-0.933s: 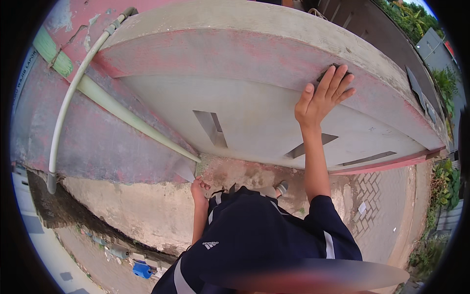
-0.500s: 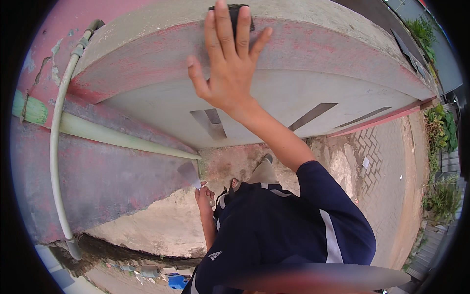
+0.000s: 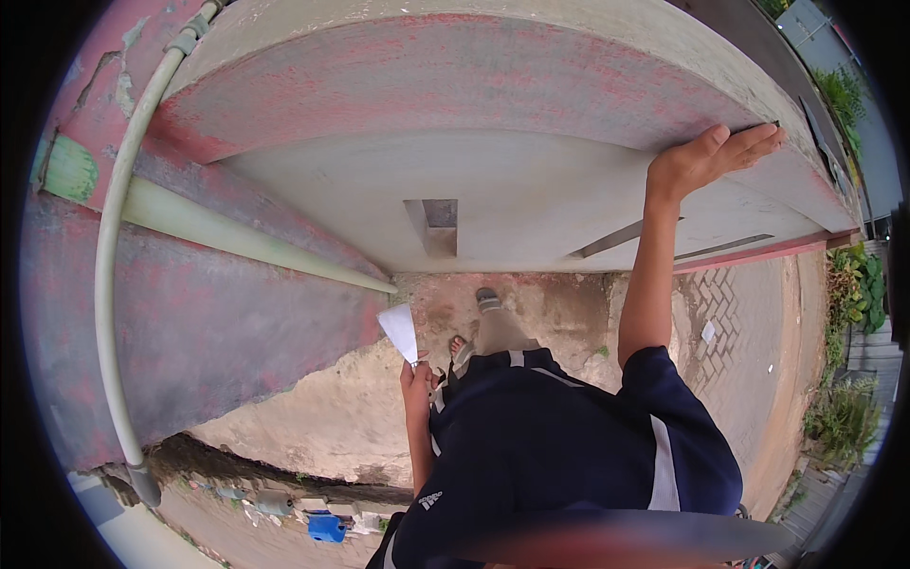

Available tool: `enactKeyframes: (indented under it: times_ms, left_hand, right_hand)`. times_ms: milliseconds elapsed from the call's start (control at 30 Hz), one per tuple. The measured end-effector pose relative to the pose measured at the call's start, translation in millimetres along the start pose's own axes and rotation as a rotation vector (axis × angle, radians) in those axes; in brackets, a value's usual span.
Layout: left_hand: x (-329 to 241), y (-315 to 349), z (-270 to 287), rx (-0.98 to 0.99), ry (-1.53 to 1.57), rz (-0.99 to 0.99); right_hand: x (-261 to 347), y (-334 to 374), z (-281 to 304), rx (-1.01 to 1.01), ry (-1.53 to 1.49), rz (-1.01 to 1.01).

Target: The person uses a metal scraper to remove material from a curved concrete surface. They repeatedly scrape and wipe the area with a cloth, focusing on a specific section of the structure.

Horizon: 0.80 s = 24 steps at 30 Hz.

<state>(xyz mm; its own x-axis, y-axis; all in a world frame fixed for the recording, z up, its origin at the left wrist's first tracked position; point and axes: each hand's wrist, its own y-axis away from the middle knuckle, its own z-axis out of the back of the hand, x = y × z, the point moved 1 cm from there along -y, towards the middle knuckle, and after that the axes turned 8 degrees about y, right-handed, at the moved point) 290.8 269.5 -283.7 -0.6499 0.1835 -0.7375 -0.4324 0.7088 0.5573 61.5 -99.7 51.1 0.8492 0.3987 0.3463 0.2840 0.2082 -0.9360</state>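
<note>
In my left hand (image 3: 417,376) is a putty knife (image 3: 399,330), its fingers closed round the handle and its broad pale blade pointing away from me. My right hand (image 3: 706,161) lies against the upper band of the wall (image 3: 455,81) at the right, its arm stretched out. Its fingers point right and press a piece of black sandpaper (image 3: 777,123) to the surface. Only a dark edge of the sandpaper shows by the fingertips; the hand hides the remainder. Worn pink and grey paint covers the band.
A pale pipe (image 3: 112,247) bends along the left wall, with a thicker pale green pipe (image 3: 227,237) behind it. The wall has slot openings (image 3: 439,228). Paving (image 3: 725,294) and plants (image 3: 848,417) lie at the right. A blue container (image 3: 326,527) sits at lower left.
My right hand has slid from the middle of the wall band far to the right with the sandpaper. The putty knife has turned, so its blade looks brighter and sits slightly further right.
</note>
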Motion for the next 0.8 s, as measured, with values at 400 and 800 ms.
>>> enactKeyframes:
  times_ms: [400, 800]
  left_hand:
    - [-1.7, 5.9, 21.0, -0.238, 0.119, -0.146]
    - [17.2, 20.4, 43.8, -0.369, 0.231, -0.143]
  right_hand:
    - [144.2, 70.6, -35.1, 0.361, -0.1, 0.352]
    - [191.1, 53.6, -47.5, 0.23, -0.194, 0.353]
